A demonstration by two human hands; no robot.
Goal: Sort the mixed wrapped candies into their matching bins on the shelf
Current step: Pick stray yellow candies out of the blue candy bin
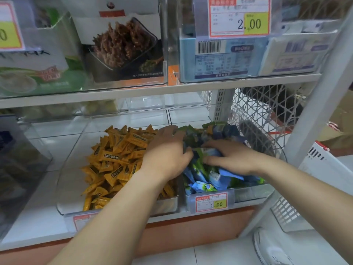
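Observation:
Two clear bins sit side by side on the lower shelf. The left bin (70,203) holds a heap of yellow-orange wrapped candies (114,159). The right bin (248,192) holds blue and green wrapped candies (206,180), with an orange one (210,129) near the back of the pile. My left hand (166,152) reaches across the divider, fingers curled into the blue and green pile. My right hand (233,157) lies on the same pile, fingers curled round several wrappers. What each hand holds underneath is hidden.
A price tag (211,201) reading 1.00 hangs on the right bin's front. Above, a shelf carries boxed snacks (122,44) and a 2.00 tag (239,17). A white wire basket (267,115) stands to the right, beside a slanted white shelf post (313,115).

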